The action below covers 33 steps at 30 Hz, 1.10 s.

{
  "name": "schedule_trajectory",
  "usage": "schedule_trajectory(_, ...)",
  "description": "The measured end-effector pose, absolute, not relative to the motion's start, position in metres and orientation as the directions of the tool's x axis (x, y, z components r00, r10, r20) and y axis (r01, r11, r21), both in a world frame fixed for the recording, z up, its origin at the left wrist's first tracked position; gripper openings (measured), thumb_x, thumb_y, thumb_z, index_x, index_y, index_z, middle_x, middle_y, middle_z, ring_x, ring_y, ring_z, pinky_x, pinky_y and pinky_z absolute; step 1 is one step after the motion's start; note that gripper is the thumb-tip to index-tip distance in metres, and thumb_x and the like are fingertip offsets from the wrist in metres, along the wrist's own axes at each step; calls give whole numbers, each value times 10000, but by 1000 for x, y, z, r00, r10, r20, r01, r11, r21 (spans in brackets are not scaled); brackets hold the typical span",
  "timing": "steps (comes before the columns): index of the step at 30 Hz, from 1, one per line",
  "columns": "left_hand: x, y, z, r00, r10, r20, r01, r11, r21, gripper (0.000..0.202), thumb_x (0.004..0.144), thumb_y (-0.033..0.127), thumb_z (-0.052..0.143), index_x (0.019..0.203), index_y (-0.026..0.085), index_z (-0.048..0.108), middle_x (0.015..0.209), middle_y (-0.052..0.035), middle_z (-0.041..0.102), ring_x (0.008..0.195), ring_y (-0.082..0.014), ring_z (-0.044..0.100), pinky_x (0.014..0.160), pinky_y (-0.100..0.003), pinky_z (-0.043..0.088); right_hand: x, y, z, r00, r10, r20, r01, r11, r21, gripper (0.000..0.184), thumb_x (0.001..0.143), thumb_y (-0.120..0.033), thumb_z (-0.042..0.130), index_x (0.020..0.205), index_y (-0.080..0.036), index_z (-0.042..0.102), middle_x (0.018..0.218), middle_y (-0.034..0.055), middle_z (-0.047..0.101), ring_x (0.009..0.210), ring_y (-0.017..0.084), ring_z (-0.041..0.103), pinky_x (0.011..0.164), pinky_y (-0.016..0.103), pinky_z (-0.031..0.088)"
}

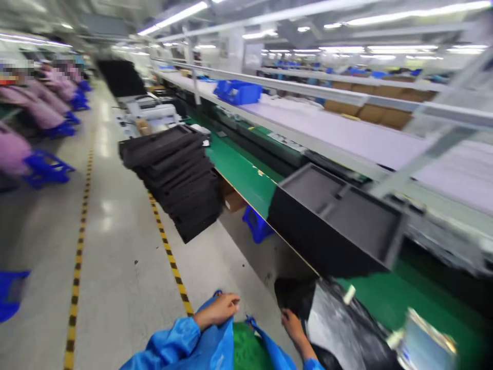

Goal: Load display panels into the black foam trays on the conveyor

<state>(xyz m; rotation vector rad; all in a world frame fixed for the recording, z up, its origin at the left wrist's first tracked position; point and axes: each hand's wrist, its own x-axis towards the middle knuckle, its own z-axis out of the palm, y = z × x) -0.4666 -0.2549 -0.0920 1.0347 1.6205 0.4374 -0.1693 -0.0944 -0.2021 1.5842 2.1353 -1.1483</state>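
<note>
My left hand [221,309] is in front of my blue coat, with its loosely bent fingers pointing right and nothing visible in them. Lower right, my right hand [293,325] hangs beside the black plastic bag [346,324] at the bench edge. Its fingers are slightly apart and appear to hold nothing; whether they touch the bag is unclear. Farther along the green bench [246,177] stands a stack of black trays [335,221], the top one divided into two compartments. A leaning pile of black trays [181,180] is ahead of me, beside the bench.
Yellow-black floor tape [165,241] runs along the aisle. A blue stool [256,224] is under the bench. On the upper shelf sit blue bins [239,92] and brown cartons [365,103]. People in pink [50,97] sit at left. A blurred pale-blue object [427,341] lies lower right.
</note>
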Motion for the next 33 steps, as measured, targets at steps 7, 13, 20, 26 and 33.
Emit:
schedule_trajectory(7, -437, -269, -126, 228, 804, -549, 449, 413, 792, 677, 856, 457, 455, 1354, 39, 643, 1338, -220, 694, 1194, -286, 679, 1072, -357, 490, -120, -202, -181, -4, 676, -737, 867, -365, -339, 470, 866, -121, 481, 1283, -94, 695, 1049, 140, 809, 968, 201, 772, 897, 287, 561)
schedule_trajectory(13, -399, -296, -135, 436, 749, -498, 414, 324, 850, 648, 852, 490, 484, 1317, 83, 681, 1323, -188, 712, 1191, -280, 679, 1077, -360, 493, -59, -278, -154, 189, 687, -702, 854, -468, -228, 452, 888, -60, 459, 1270, -93, 699, 1124, 151, 795, 1092, 216, 742, 970, 287, 525)
schedule_trajectory(20, -375, -312, -135, 414, 685, -599, 388, 463, 797, 670, 722, 636, 584, 1166, 160, 747, 1271, -175, 751, 1222, -345, 686, 1102, -426, 501, 26, -179, -128, 180, 841, -510, 949, -285, -135, 555, 914, -25, 448, 1461, -45, 540, 1451, 241, 606, 1345, 269, 579, 1162, 342, 404)
schedule_trajectory(26, -342, -290, -147, 126, 739, -662, 274, 615, 739, 686, 621, 715, 664, 1056, 190, 739, 1182, -171, 783, 1157, -374, 718, 1070, -471, 537, 97, -53, -129, 119, 921, -371, 991, -134, -16, 618, 936, 12, 321, 1548, -24, 401, 1597, 318, 382, 1436, 325, 433, 1167, 492, 404)
schedule_trajectory(33, -227, -262, -139, 20, 710, -704, 119, 697, 707, 726, 558, 782, 702, 1022, 225, 746, 1162, -145, 791, 1187, -356, 712, 1066, -423, 557, 162, 7, -156, -75, 929, -363, 995, 93, 32, 585, 969, -33, 281, 1526, -45, 457, 1628, 313, 354, 1534, 363, 339, 1200, 567, 343)
